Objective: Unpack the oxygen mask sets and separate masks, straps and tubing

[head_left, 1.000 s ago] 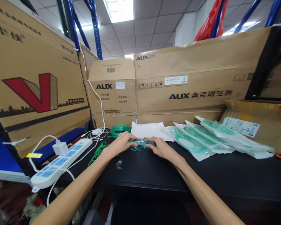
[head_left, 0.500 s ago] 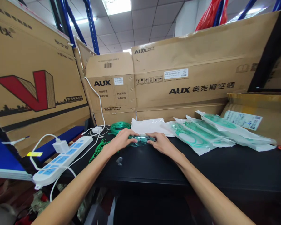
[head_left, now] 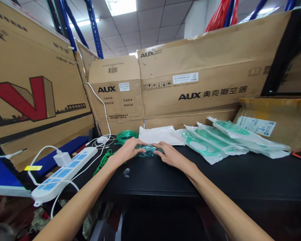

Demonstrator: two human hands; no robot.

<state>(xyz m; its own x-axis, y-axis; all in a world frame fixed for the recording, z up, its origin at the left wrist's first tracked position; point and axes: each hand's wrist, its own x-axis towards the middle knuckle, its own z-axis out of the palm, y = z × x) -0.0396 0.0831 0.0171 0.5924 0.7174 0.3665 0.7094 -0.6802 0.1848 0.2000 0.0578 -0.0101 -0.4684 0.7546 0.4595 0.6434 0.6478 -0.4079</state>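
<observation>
My left hand point(head_left: 126, 152) and my right hand point(head_left: 169, 154) rest on the black table point(head_left: 215, 177), both gripping a clear green plastic mask point(head_left: 147, 151) that lies between them. The fingers cover most of the mask. A coil of green tubing point(head_left: 126, 136) lies just behind my left hand, and a thinner green cord point(head_left: 102, 160) trails off to its left. An empty white pouch point(head_left: 158, 134) sits right behind the mask.
Several sealed pouches with green masks point(head_left: 215, 140) fan out to the right. A white power strip point(head_left: 62, 174) with a plugged charger lies at the left. Tall cardboard boxes point(head_left: 190, 87) wall the back and left. A small clear part point(head_left: 126, 172) lies near my left wrist.
My hands stay on the mask with the fingers drawn slightly closer together. The camera has shifted a little, so everything sits slightly higher and left in view.
</observation>
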